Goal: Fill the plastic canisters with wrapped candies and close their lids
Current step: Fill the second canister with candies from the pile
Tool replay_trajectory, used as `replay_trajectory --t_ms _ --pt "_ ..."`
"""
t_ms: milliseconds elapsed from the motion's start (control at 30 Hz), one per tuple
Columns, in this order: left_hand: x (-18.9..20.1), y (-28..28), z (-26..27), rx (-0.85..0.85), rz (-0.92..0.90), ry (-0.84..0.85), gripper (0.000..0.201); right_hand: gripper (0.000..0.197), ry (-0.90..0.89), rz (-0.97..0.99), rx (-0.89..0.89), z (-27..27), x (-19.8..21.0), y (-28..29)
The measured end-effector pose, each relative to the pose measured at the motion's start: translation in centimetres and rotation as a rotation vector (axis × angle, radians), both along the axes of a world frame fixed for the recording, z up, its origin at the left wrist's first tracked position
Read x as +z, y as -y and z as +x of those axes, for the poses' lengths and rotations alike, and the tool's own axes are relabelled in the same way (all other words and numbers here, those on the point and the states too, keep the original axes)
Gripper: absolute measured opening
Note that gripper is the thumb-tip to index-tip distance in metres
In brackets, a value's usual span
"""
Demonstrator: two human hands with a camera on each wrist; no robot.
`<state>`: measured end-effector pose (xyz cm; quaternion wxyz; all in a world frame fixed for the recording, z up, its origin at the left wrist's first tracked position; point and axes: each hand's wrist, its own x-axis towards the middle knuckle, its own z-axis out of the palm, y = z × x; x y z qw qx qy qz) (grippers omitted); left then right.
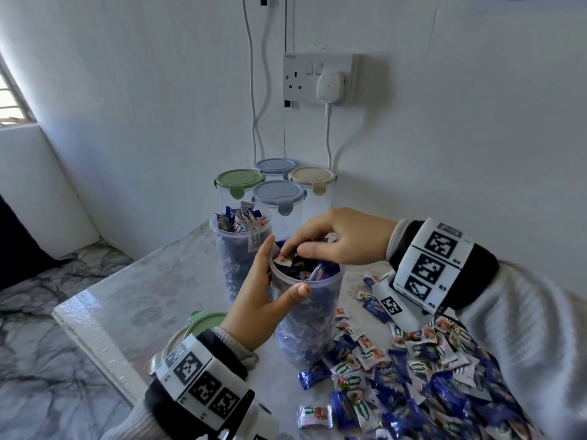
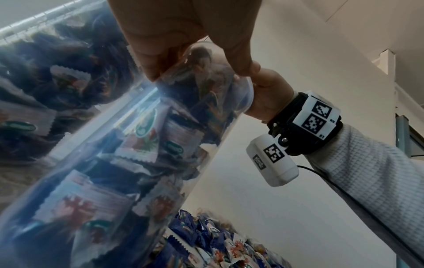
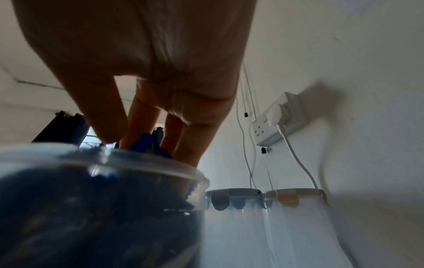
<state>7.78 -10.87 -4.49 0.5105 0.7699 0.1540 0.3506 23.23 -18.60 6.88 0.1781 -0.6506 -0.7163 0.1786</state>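
A clear lidless canister (image 1: 309, 319) (image 2: 114, 145) (image 3: 91, 208) stands on the marble table, packed to the rim with blue and white wrapped candies. My left hand (image 1: 266, 281) (image 2: 197, 59) grips its upper wall, thumb in front and fingers behind. My right hand (image 1: 293, 250) (image 3: 119, 141) is over the mouth, thumb and fingertips gathered on the top candies and pinching them; a blue wrapper shows between the fingers. A second open canister (image 1: 236, 249), heaped with candies, stands just behind on the left.
Several lidded, empty-looking canisters stand at the wall: green lid (image 1: 239, 179), blue lid (image 1: 279, 192), beige lid (image 1: 313, 176). A loose green lid (image 1: 206, 322) lies by my left wrist. A candy pile (image 1: 413, 376) (image 2: 218, 244) covers the table's right. The table edge (image 1: 95, 338) runs on the left.
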Motion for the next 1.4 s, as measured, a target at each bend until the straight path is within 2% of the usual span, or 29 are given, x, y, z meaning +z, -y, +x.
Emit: replay_trajectory --t_ms 67,167,333,433,600,700,833,1033,1233,1333,1400 --pt "-0.1 -0.1 0.0 -0.005 0.005 -0.002 0.113 0.026 -0.094 0.056 -0.024 0.2 0.3 0.2" --pt "0.0 -0.2 -0.1 -0.011 0.006 -0.016 0.117 0.027 -0.136 0.140 -0.039 0.3 0.6 0.6" --pt "0.0 0.0 -0.2 -0.006 -0.030 -0.020 0.110 0.024 -0.066 0.187 -0.082 0.5 0.0 1.1" --pt "0.0 0.1 -0.1 0.000 -0.032 -0.021 0.113 0.021 -0.057 0.188 -0.097 0.7 -0.5 1.6" --pt "0.0 0.1 -0.3 -0.014 -0.044 -0.011 0.112 0.020 -0.193 0.106 -0.081 0.4 -0.8 2.6" --pt "0.1 0.2 -0.2 -0.017 -0.046 -0.018 0.105 0.020 -0.214 0.225 -0.096 0.1 -1.3 2.9" --pt "0.2 0.3 -0.2 -0.021 -0.062 -0.009 0.101 0.015 -0.151 0.423 -0.185 0.8 -2.0 2.8" --pt "0.2 0.3 -0.2 -0.024 -0.052 -0.011 0.104 0.022 0.016 0.311 -0.154 1.6 -3.7 2.5" --pt "0.4 0.6 -0.3 -0.026 -0.053 -0.029 0.102 0.022 -0.132 0.327 -0.259 1.8 -5.5 2.6" --pt "0.4 0.7 -0.2 -0.014 -0.052 -0.032 0.106 0.025 -0.274 0.334 -0.258 1.6 -6.9 2.8" --pt "0.5 0.8 -0.1 -0.010 -0.063 -0.031 0.106 0.034 -0.405 0.321 -0.259 1.5 -8.0 2.9"
